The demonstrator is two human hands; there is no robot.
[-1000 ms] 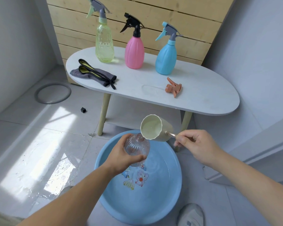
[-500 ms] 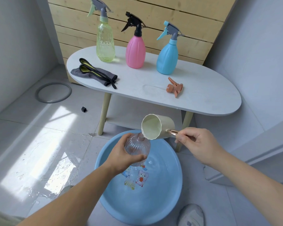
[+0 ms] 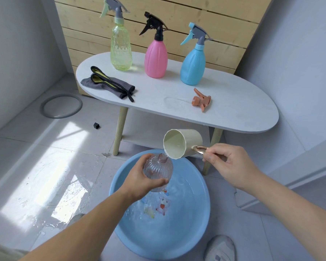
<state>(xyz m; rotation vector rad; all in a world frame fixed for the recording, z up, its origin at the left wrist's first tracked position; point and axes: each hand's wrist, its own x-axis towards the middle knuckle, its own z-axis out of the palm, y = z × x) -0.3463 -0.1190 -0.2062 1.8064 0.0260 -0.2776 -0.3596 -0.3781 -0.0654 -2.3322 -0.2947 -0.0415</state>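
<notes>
Over basin: clear ribbed plastic bottle point(image 3: 158, 169) is held tilted above the water, open neck up & toward the cup, no spray head on it.
Left hand point(image 3: 139, 178): wrapped round the bottle's body, fingers & thumb curled on it.
Right hand point(image 3: 231, 164): closed on the rose-gold handle point(image 3: 199, 149) of a cream plastic cup point(image 3: 184, 143), which is pinched betw. thumb & fingers.
Cup: tipped on its side, mouth turned left, lower lip right at the bottle's neck; whether they touch cannot be told.
Basin: round light-blue plastic basin point(image 3: 205, 204) is set on the tiled floor, w/ water in it & a cartoon print on the btm.
Table: white oval table point(image 3: 233, 102) w/ wooden legs is placed just behind the basin.
On table, back row: green see-through spray bottle point(image 3: 120, 48), pink spray bottle point(image 3: 156, 57), blue spray bottle point(image 3: 193, 66), all upright, left to right.
On table, front: orange spray head point(image 3: 201, 100) is laid on its side at right; grey cloth point(image 3: 111, 85) w/ black-&-yellow trim at left.
Floor: grey ring point(image 3: 61, 106) & small black piece point(image 3: 96, 125) are seen left of the table; wet patches left of the basin; grey shoe point(image 3: 220, 247) at btm right.
</notes>
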